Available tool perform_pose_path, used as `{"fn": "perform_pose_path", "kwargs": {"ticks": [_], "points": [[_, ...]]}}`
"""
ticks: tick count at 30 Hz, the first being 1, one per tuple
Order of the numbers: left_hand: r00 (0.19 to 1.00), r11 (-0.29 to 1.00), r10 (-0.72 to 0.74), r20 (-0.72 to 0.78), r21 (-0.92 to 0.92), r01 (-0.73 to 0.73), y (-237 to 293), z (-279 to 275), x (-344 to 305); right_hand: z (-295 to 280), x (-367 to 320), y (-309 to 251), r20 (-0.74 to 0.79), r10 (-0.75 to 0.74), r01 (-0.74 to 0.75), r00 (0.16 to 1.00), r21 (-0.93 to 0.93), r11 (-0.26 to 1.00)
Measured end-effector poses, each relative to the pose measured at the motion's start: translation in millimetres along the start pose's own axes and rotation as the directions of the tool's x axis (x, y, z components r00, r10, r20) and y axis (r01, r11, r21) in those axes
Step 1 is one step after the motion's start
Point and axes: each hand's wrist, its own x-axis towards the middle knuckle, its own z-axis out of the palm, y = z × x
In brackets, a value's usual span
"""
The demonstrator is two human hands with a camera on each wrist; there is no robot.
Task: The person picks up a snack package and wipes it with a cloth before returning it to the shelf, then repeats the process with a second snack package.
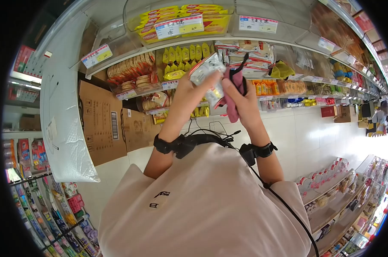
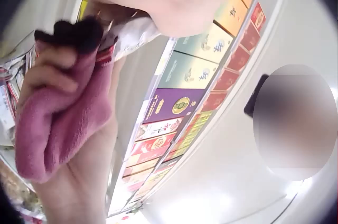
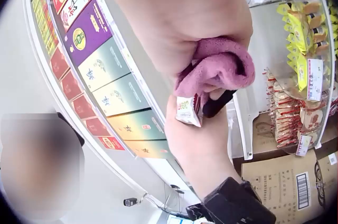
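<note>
My left hand [image 1: 194,88] grips a shiny white snack packet [image 1: 207,70] with its thumb across the front. Beside it, my right hand [image 1: 244,103] holds a folded pink cloth [image 1: 233,100] with a black strip along one edge. Packet and cloth overlap between the two hands. In the left wrist view, fingers curl over the pink cloth [image 2: 79,113] near its black end. From the right wrist, the rolled cloth [image 3: 222,68] hides most of the packet [image 3: 189,110], leaving a printed corner visible.
Snack shelves stand in front, with yellow packets [image 1: 183,55], bagged crackers [image 1: 132,70] and clear bins with price labels [image 1: 179,26]. A yellow-green cloth [image 1: 282,70] lies on the shelf front at right. Cardboard boxes [image 1: 102,118] stand on the left. Bottles [image 1: 322,177] line a low rack behind right.
</note>
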Motion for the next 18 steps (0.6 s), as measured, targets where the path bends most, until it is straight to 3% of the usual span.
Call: {"fn": "perform_pose_path", "kwargs": {"ticks": [1, 2, 5, 11, 15, 17, 18], "points": [[0.997, 0.995, -0.038, 0.064, 0.096, 0.032, -1.0, 2.7, 1.0, -6.7, 1.4, 1.1, -0.022, -0.003, 0.002, 1.000, -0.010, 1.000], [0.998, 0.996, -0.046, 0.038, -0.079, 0.049, -19.6, 7.2, 4.6, -17.0, 3.6, 3.7, -0.045, -0.003, 0.002, 0.999, -0.019, 1.000], [0.999, 0.994, -0.004, 0.053, -0.110, 0.010, -25.4, 23.2, 6.1, -26.5, -1.6, 3.3, -0.104, -0.003, 0.002, 0.995, -0.010, 1.000], [0.998, 0.998, 0.060, 0.017, 0.010, -0.061, -35.1, 51.3, 16.6, -51.0, -12.2, 10.3, -0.155, 0.013, -0.005, 0.988, 0.055, 0.998], [0.995, 0.995, 0.096, -0.033, -0.025, -0.096, -45.3, 71.6, 29.5, -82.2, -22.8, 6.2, -0.302, 0.045, 0.001, 0.952, 0.150, 0.989], [0.994, 0.995, 0.101, -0.044, -0.014, -0.102, -42.6, 83.2, 34.7, -94.6, -26.3, 8.9, -0.310, -0.067, 0.103, 0.949, 0.101, 0.990], [0.996, 0.991, 0.082, -0.032, 0.104, -0.078, -49.8, 86.7, 41.1, -93.4, -30.3, 3.1, -0.317, -0.116, 0.145, 0.941, 0.069, 0.987]]}}
